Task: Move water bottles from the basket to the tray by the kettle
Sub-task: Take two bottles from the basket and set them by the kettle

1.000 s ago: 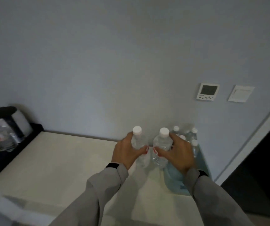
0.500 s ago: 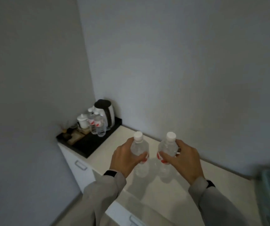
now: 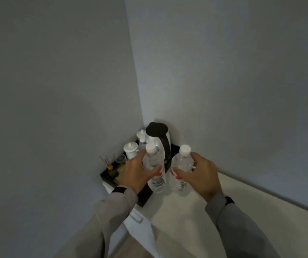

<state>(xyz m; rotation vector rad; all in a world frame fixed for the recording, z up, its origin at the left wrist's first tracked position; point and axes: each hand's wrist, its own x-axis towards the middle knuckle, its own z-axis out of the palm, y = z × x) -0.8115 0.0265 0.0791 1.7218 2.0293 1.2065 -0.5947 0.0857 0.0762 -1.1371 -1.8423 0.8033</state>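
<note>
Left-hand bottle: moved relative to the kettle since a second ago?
Yes. The left-hand bottle has closed in on the kettle and now overlaps it, above the tray.

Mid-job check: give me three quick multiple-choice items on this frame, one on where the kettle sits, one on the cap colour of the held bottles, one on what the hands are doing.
1. Where does the kettle stand?
A. On the black tray in the corner
B. On the floor
C. In the person's right hand

2. What colour are the caps of the two held bottles?
A. Blue
B. White
C. Red

3. What state are the hands in?
A. Both empty
B. Only the left holds a bottle
C. Each holds one bottle

Answers:
1. A: the kettle stands on the black tray where the two walls meet.
2. B: the left bottle and the right bottle both show white caps.
3. C: the left hand wraps one bottle and the right hand wraps the other.
</note>
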